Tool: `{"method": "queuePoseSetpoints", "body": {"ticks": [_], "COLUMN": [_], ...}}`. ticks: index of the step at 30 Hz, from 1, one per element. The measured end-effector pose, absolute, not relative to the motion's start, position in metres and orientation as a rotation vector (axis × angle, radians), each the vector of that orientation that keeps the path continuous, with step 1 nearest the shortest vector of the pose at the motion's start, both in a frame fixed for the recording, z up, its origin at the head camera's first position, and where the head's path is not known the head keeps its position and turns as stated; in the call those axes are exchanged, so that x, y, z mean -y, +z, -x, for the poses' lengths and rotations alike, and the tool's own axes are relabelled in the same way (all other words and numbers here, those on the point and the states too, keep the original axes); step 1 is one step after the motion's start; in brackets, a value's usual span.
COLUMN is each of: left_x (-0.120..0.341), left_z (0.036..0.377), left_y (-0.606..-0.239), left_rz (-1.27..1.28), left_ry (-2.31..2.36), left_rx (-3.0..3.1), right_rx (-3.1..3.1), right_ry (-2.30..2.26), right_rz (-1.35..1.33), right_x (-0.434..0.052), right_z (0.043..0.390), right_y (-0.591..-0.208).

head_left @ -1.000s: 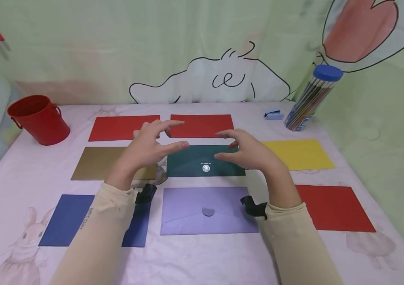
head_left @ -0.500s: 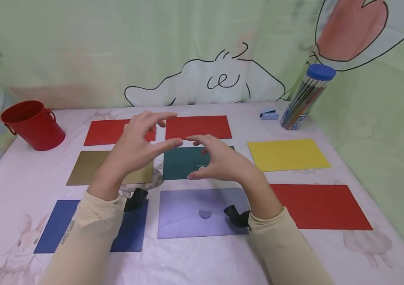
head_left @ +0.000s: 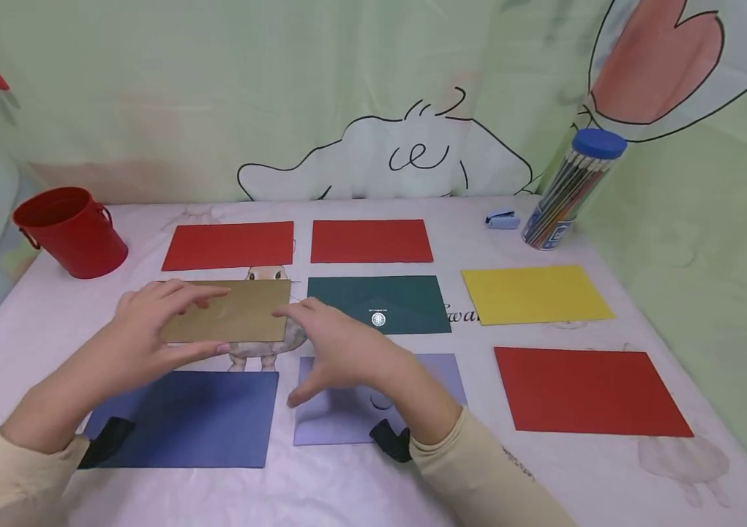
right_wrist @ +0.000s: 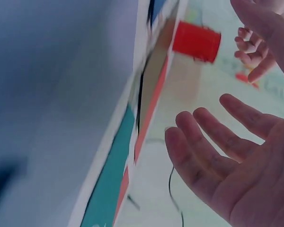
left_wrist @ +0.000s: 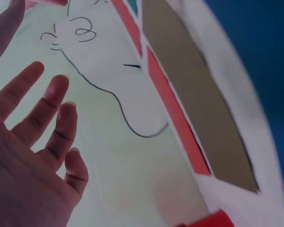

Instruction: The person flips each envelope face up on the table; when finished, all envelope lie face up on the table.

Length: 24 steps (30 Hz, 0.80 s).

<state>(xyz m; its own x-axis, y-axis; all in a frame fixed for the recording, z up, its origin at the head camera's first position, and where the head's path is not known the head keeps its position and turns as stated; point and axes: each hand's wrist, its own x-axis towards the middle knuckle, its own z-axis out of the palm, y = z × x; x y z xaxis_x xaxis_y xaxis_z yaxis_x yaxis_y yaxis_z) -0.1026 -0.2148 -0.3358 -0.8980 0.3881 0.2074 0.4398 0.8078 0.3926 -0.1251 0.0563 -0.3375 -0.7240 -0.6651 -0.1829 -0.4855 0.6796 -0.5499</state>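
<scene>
The left hand [head_left: 143, 329] hides the gold envelope's [head_left: 241, 313] left end; contact is unclear.

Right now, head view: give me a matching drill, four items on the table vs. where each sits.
Items:
1. gold envelope
2. red bucket
3. pencil tube
4. yellow envelope

Places:
A. far right corner, blue lid on top
B. far left edge of the table
C. right of the green envelope
D. between the left hand and right hand

Pairs: 1-D, 2-B, 3-A, 4-C
</scene>
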Motion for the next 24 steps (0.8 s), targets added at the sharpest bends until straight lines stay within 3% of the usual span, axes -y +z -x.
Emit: {"method": "queuePoseSetpoints", "body": {"ticks": [11, 16, 24], "left_x": [0.294, 0.324, 0.338], "left_z": [0.058, 0.048, 0.044], "left_y": [-0.371, -0.387, -0.406], "left_rz": [0.593, 0.733, 0.642], "left_ry": [-0.82, -0.781, -0.765], "left_rx": [3.109, 3.046, 3.254], "right_rx": [-2.503, -2.528, -2.518], "right_ry": [-0.349, -0.171, -0.079], "right_rz": [1.036, 1.079, 1.183], "right_x": [-0.008, -0.003, 0.0], "right_z": [0.099, 0.094, 0.091], "right_y": [-0.351, -0.355, -0.36]}}
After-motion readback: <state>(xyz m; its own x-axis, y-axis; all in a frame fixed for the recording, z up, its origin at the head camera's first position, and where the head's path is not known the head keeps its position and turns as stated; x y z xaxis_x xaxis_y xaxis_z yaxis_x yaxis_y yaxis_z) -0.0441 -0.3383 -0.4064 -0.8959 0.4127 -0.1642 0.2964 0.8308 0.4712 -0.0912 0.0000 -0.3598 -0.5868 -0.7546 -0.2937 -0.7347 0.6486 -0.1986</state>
